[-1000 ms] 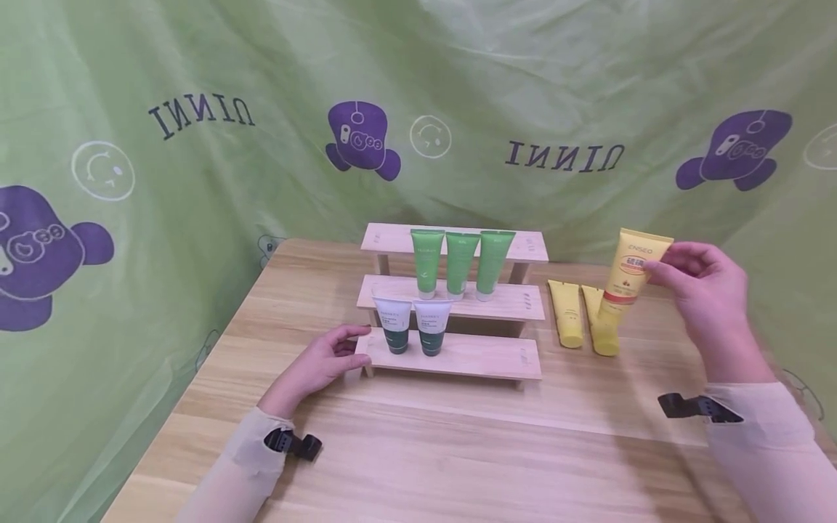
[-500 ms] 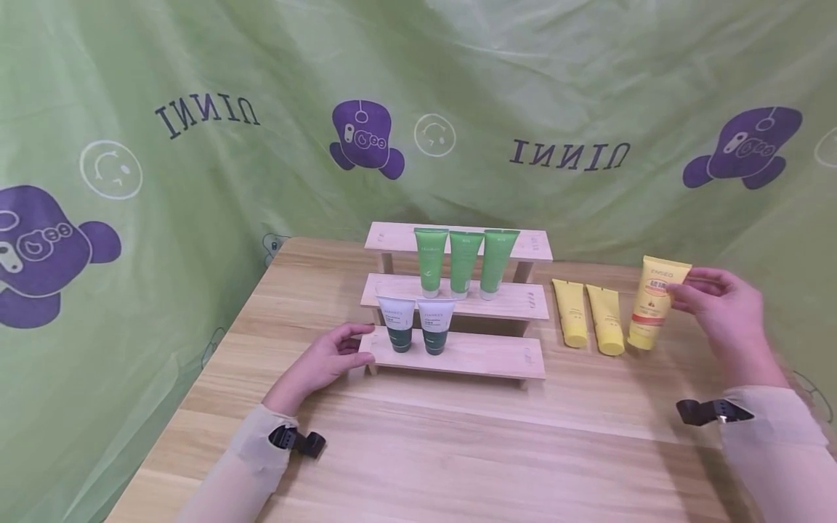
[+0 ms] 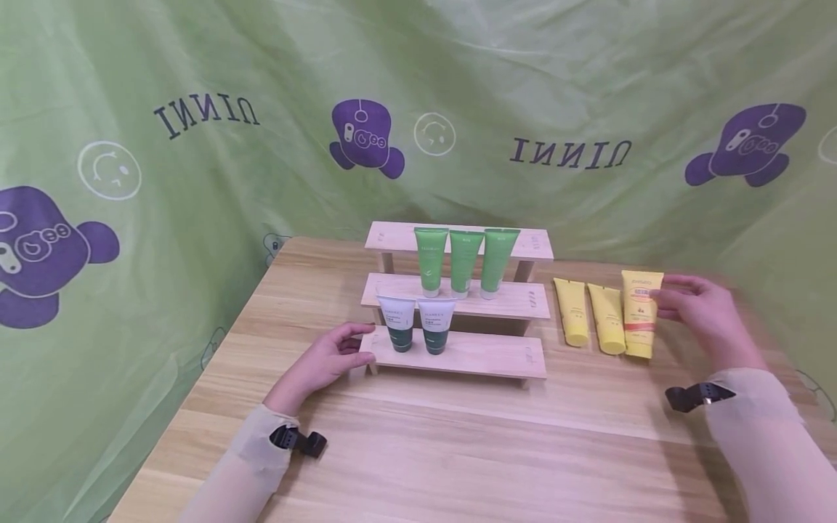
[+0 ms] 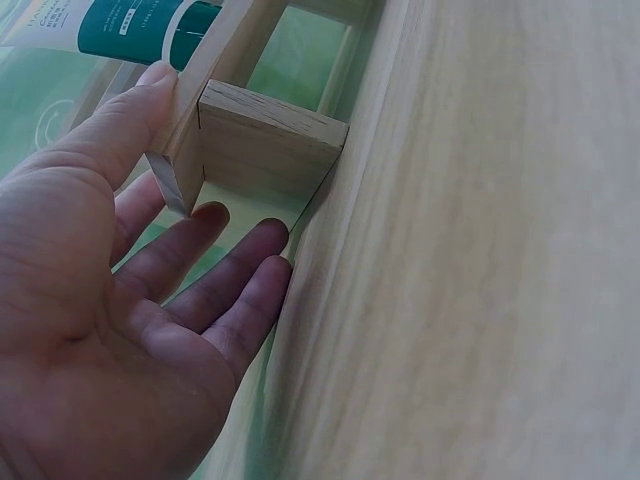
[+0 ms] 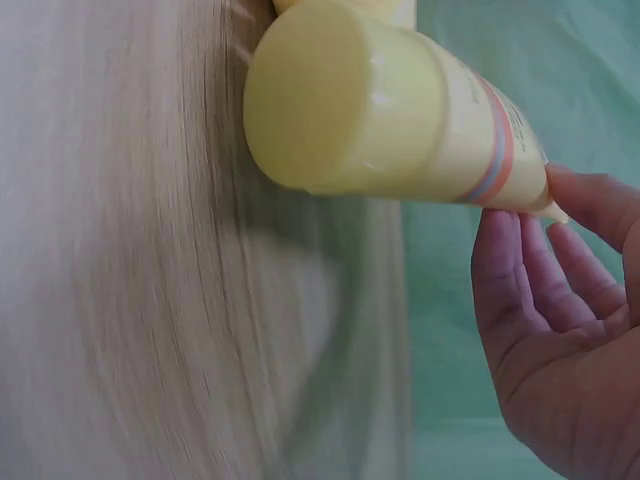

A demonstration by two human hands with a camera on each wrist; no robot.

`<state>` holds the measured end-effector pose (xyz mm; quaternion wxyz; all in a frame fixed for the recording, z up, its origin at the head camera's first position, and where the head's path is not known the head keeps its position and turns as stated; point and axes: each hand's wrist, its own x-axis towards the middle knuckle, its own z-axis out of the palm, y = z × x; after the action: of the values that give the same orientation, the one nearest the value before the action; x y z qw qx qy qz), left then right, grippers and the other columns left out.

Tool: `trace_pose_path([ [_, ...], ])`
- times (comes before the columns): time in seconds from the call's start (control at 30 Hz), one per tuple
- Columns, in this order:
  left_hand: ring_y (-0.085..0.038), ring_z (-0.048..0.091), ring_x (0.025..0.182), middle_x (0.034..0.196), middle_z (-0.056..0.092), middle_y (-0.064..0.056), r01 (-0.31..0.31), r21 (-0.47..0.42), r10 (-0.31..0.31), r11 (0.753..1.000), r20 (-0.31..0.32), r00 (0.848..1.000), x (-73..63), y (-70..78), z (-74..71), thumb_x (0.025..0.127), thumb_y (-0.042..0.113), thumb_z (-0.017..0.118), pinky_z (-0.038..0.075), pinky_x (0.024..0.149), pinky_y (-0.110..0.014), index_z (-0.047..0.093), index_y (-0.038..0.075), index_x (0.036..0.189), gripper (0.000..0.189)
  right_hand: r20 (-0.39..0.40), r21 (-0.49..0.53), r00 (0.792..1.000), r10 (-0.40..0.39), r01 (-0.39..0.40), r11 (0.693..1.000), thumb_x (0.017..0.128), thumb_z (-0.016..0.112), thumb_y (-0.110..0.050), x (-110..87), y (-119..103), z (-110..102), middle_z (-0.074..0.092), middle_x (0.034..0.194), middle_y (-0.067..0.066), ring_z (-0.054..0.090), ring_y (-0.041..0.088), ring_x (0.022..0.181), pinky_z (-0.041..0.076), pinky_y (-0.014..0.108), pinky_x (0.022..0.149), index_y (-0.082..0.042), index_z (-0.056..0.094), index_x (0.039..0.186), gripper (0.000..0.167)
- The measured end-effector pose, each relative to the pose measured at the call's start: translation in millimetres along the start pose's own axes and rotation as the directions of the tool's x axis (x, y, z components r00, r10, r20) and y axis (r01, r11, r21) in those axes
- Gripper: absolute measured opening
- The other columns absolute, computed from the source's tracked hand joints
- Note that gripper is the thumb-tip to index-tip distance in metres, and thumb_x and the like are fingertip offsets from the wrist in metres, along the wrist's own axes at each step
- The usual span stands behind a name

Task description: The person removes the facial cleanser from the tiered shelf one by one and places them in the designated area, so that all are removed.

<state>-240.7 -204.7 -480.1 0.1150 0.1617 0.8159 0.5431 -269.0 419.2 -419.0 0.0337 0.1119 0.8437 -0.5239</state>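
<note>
Thumb and fingers of my right hand (image 3: 702,312) pinch a yellow squeeze tube (image 3: 642,312) near its flat top end, its cap pointing down. In the right wrist view the cap (image 5: 310,100) is close to the tabletop. Two more yellow tubes (image 3: 570,312) lie just left of it, the nearer one (image 3: 608,319) right beside the held one. My left hand (image 3: 327,359) holds the left end of the lowest step of a wooden tiered rack (image 3: 487,356). The left wrist view has its thumb on the board (image 4: 185,165) and the other fingers loosely bent below.
Two white-and-dark-green tubes (image 3: 396,323) stand on the lowest step, near my left hand. On the middle step three green tubes (image 3: 463,265) stand in a row. A green printed curtain (image 3: 458,73) hangs behind the wooden table (image 3: 425,450).
My right hand has brought the yellow tube down from above the lying tubes, first rightward, then back left beside them. The left hand has stayed at the rack.
</note>
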Motion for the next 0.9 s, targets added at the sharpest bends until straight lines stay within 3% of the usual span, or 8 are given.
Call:
trace_pose_path([
  [0.17,-0.03,0.059,0.115,0.128,0.059,-0.016,0.005,-0.005,-0.005,1.0,-0.004,1.0,0.0,-0.7,0.3,0.084,0.025,0.079,0.048,0.099,-0.041,0.055,0.007,0.134,0.058,0.049,0.11,0.997,0.057,-0.062,0.992,0.092,0.071,-0.034,13.2,11,6,0.062,0.097,-0.019,0.065,0.007,0.088,0.055,0.027,0.08,0.004,0.03,0.148,0.079],
  [0.3,-0.03,0.059,0.115,0.128,0.059,-0.016,0.0,0.0,0.0,1.0,-0.004,1.0,-0.4,-1.0,0.1,0.085,0.025,0.079,0.047,0.1,-0.042,0.055,0.007,0.134,0.058,0.048,0.264,0.983,0.177,-0.183,0.947,0.088,0.076,-0.025,24.1,16,10,0.062,0.093,-0.01,0.063,0.011,0.084,0.055,0.029,0.078,-0.005,0.042,0.137,0.063],
  [0.4,-0.03,0.06,0.115,0.128,0.06,-0.016,-0.001,0.003,0.001,1.0,-0.005,1.0,-0.9,-0.2,0.2,0.085,0.025,0.079,0.048,0.1,-0.041,0.055,0.007,0.135,0.058,0.006,0.246,0.976,0.216,-0.21,0.946,0.088,0.076,-0.019,30.5,19,13,0.063,0.084,-0.008,0.064,0.012,0.078,0.057,0.031,0.075,-0.002,0.043,0.138,0.062],
  [0.53,-0.03,0.06,0.115,0.127,0.06,-0.016,-0.001,-0.001,0.001,1.0,-0.005,1.0,-1.6,0.7,0.6,0.085,0.024,0.078,0.048,0.099,-0.039,0.055,0.006,0.134,0.058,-0.044,0.072,0.981,0.189,-0.186,0.98,0.091,0.071,-0.02,34.2,20,16,0.063,0.075,-0.01,0.066,0.009,0.071,0.058,0.03,0.071,0.008,0.036,0.143,0.068],
  [0.77,-0.03,0.06,0.115,0.127,0.06,-0.016,0.003,0.007,-0.003,1.0,-0.008,1.0,-2.2,1.1,0.0,0.085,0.024,0.078,0.048,0.1,-0.04,0.055,0.007,0.134,0.057,-0.019,0.024,0.991,0.135,-0.134,0.991,0.095,0.065,-0.023,28.3,22,16,0.062,0.078,-0.012,0.065,0.006,0.073,0.058,0.028,0.071,0.014,0.034,0.14,0.066],
  [0.9,-0.029,0.06,0.115,0.127,0.06,-0.015,0.006,0.006,-0.006,1.0,-0.008,1.0,-2.0,2.0,0.8,0.085,0.025,0.078,0.048,0.099,-0.039,0.055,0.007,0.134,0.057,-0.043,0.014,0.992,0.121,-0.121,0.993,0.097,0.062,-0.027,21.5,25,12,0.062,0.081,-0.013,0.065,0.006,0.075,0.057,0.028,0.071,0.01,0.042,0.136,0.057],
])
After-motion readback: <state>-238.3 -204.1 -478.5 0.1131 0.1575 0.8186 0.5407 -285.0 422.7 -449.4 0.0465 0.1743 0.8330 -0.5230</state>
